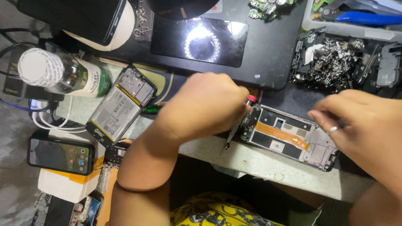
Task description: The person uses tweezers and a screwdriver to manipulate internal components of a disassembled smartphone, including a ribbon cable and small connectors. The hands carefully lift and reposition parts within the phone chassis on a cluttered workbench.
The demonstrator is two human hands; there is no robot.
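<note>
My left hand [205, 106] is closed around a thin screwdriver [239, 121] with a red cap, its tip pointing down at the left end of an opened phone frame [289, 136] with an orange flex strip. My right hand [360, 125], blurred and wearing a ring, rests on the right end of that frame and holds it down with its fingers. The frame lies near the front edge of the worktable [255, 161].
A second opened phone with its battery showing [121, 104] lies at left beside a capped bottle [58, 75]. A working phone [60, 155] sits on a white box. Behind are a laptop [226, 46], a heap of metal parts [335, 62] and a tray with blue pliers [364, 17].
</note>
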